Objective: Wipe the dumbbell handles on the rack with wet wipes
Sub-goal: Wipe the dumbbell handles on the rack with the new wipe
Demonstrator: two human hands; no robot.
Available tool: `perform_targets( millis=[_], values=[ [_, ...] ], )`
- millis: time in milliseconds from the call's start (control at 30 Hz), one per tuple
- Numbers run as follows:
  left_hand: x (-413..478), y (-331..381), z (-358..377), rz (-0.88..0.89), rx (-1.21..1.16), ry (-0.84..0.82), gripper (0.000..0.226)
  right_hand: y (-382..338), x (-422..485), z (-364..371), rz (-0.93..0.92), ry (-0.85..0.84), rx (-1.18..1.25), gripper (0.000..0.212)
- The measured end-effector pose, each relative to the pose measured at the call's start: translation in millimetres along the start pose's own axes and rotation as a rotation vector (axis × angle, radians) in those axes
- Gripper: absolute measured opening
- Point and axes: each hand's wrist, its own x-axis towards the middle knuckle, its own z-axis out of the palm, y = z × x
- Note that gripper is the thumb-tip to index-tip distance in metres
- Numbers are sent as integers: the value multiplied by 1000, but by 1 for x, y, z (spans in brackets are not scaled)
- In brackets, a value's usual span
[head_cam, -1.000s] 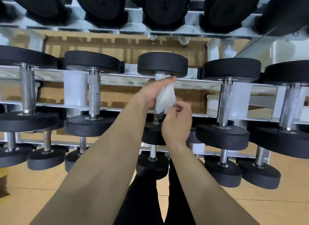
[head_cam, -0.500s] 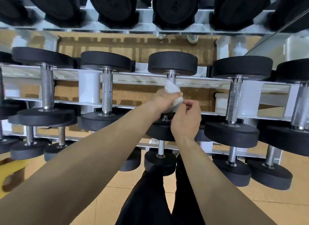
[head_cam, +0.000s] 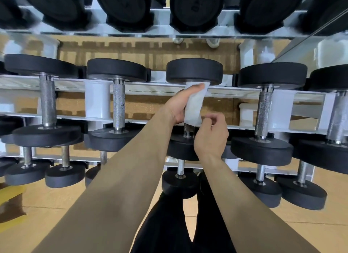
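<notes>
1. Head view: the wet wipe hides most of the middle-tier dumbbell handle; only its lower end shows.
2. My left hand clamps the wet wipe around the dumbbell handle. My right hand curls at its lower edge, and I cannot tell if it pinches.

The wet wipe hides most of the dumbbell handle.

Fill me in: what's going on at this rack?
A person is wiping a dumbbell handle on the middle tier of the rack. The left hand grips a white wet wipe wrapped round the handle, up against the far weight head. The right hand sits with curled fingers at the wipe's lower edge; whether it pinches the wipe is unclear. The neighbouring handles are bare.
</notes>
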Motion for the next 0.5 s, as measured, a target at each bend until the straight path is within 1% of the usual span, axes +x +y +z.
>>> perform_targets(
  millis=[100, 267, 333, 400, 433, 500],
  values=[
    [-2, -6, -5, -55, 12, -57, 30, -2, -1, 0, 3, 3, -5, 16],
    [-13, -14, -9, -64, 121, -63, 32, -5, -4, 0, 4, 4, -9, 14],
    [-15, -18, -5, -24, 164, 5, 37, -5, -5, 0, 7, 7, -5, 15],
    [-16, -25, 0, 19, 291, 156, 46, -4, -5, 0, 6, 11, 1, 14],
    [-16, -28, 2, 34, 354, 220, 48, -4, -5, -1, 5, 10, 2, 15],
    [-16, -27, 6, 84, 375, 289, 47, -4, -4, -1, 1, 3, 8, 15]
  ],
)
